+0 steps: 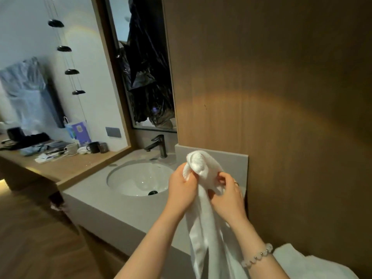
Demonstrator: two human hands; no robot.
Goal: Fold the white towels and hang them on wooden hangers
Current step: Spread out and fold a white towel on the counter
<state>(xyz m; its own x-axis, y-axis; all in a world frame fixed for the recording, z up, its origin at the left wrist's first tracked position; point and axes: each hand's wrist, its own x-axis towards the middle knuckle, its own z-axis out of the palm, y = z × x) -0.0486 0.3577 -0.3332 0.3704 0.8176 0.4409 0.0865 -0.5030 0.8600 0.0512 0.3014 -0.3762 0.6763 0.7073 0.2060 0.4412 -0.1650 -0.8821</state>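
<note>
Grip: left hand (182,187) and right hand (228,195) both pinch the towel (203,230) near its top. Fingers are curled into the cloth and the hands sit just beside each other.

Position: the towel is held in the air over the worktop (120,206) edge, right of the sink (138,180).

Handling (judgement): soft, light and limp, so unlikely to slip. Best taken at two corners of one edge to spread it flat.

Look: plain white with a nubby pile. The top is bunched into a knob above the fingers and the rest hangs in long loose folds. A second towel (298,262) lies lower right.
</note>
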